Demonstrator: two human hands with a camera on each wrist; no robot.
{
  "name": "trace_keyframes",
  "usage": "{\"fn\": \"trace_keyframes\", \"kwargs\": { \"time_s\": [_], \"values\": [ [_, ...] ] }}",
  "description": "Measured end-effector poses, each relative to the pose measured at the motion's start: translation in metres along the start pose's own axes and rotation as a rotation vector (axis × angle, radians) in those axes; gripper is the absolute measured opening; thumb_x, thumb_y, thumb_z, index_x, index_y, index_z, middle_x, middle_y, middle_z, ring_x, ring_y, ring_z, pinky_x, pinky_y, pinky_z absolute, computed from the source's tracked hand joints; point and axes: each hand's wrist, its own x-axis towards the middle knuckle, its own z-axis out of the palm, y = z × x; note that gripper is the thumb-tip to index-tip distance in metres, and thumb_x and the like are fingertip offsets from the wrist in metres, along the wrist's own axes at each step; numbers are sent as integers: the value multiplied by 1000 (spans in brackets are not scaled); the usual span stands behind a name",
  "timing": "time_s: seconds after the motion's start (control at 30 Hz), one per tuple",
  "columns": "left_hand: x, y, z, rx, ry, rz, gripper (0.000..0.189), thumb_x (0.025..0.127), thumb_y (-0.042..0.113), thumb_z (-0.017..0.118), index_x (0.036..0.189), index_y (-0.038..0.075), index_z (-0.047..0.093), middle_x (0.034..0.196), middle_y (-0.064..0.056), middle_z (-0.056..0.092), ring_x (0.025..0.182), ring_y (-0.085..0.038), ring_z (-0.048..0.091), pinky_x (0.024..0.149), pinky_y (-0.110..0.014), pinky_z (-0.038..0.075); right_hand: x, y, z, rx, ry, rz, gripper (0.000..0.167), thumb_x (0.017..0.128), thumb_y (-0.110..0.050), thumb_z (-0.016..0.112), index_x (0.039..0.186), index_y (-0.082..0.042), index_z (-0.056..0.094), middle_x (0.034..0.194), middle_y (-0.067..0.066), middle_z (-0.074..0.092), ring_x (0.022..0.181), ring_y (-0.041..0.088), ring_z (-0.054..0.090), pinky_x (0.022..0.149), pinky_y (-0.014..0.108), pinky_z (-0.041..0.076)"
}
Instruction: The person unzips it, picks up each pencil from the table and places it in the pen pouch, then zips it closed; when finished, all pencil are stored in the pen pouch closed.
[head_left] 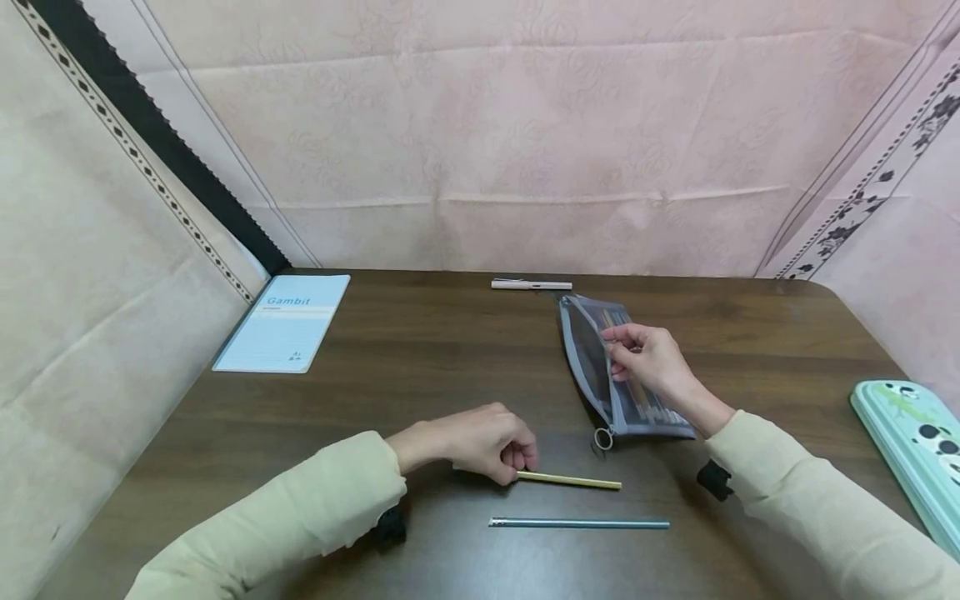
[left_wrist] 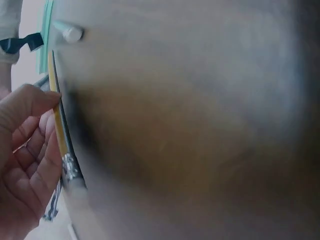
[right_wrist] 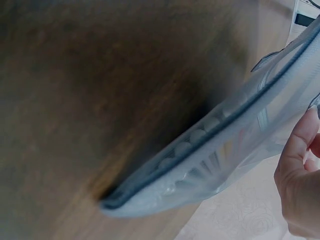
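Observation:
My left hand [head_left: 480, 442] pinches a yellow pencil [head_left: 573, 481] between thumb and fingers, low over the table. In the left wrist view the metal band of this pencil [left_wrist: 61, 131] shows below the fingertips. Nearer to me lies a blue-green pencil [head_left: 581, 523], roughly parallel to it. With thumb and fingertips, my right hand [head_left: 648, 358] holds the edge of a grey see-through zip pouch [head_left: 660, 425]. Its mouth gapes on the left side. Several pencils show through the pouch wall [right_wrist: 200, 170] in the right wrist view.
A white pen [head_left: 531, 285] lies behind the pouch, near the table's back edge. At the back left is a light blue notebook [head_left: 288, 333]. A mint-green case [head_left: 911, 467] with panda pictures sits at the right edge. Patterned cloth [head_left: 487, 150] hangs around the table.

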Motion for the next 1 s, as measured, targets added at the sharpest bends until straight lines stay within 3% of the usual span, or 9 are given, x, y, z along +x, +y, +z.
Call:
{"fn": "trace_keyframes", "kwargs": {
  "time_s": [0.27,0.43,0.6,0.73,0.83,1.0],
  "values": [
    [-13,-8,-27,-112,6,-40,16,79,-1,66,90,11,65,81,2,62,71,0,52,64,-14,48,1,0,0,8,2,14,28,92,2,54,118,11,56,80,12,59,58,7,59,56,24,57],
    [-9,-20,-37,-313,56,-158,18,80,-6,63,94,5,63,82,-1,63,74,-7,60,65,-20,53,0,-1,0,10,-3,12,29,92,1,54,119,12,55,82,14,59,58,7,59,56,23,56],
    [14,-32,-39,-703,161,-328,26,85,-5,58,111,-4,58,93,-13,68,77,-12,66,68,-25,57,1,0,0,10,-5,16,29,92,0,54,120,11,54,83,13,59,59,6,59,57,22,56],
    [40,-35,-37,-982,239,-394,37,90,-1,58,126,-6,51,113,-23,64,83,-13,66,75,-26,57,1,0,2,15,-5,14,29,92,0,54,119,12,55,83,13,60,59,6,58,57,22,56],
    [59,-32,-36,-1132,276,-421,39,93,2,56,130,-5,49,122,-25,58,90,-16,65,84,-29,55,2,0,3,14,-9,13,29,93,0,54,119,11,55,83,12,60,59,6,59,57,23,56],
    [88,-22,-33,-1268,347,-478,40,94,3,55,133,-3,47,121,-21,60,106,-24,63,93,-31,51,3,-1,4,1,-18,23,28,93,-1,53,119,10,56,85,14,60,60,7,59,59,23,57]
  ]
}}
